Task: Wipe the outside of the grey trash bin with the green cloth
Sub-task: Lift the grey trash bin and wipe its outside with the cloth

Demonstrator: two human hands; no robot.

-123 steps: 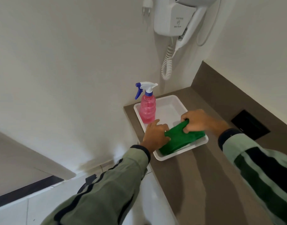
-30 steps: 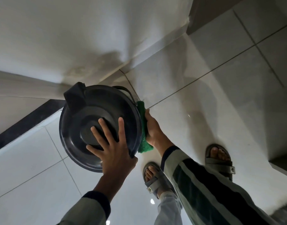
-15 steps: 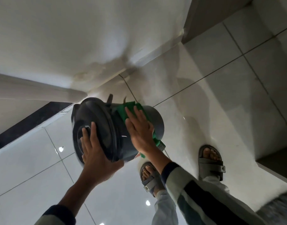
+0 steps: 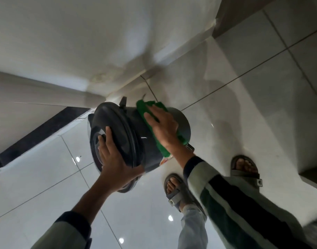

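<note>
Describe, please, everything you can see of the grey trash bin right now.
The grey trash bin is a round, dark grey, plastic-looking can with a closed lid, tipped on its side above the tiled floor. The left hand presses on the lid; the right hand flattens the green cloth against its wall.

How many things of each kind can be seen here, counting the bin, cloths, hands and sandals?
Grey trash bin: 1
Green cloth: 1
Hands: 2, left hand on the lid, right hand flat on the cloth
Grey sandals: 2, one and another
Total: 6
</note>
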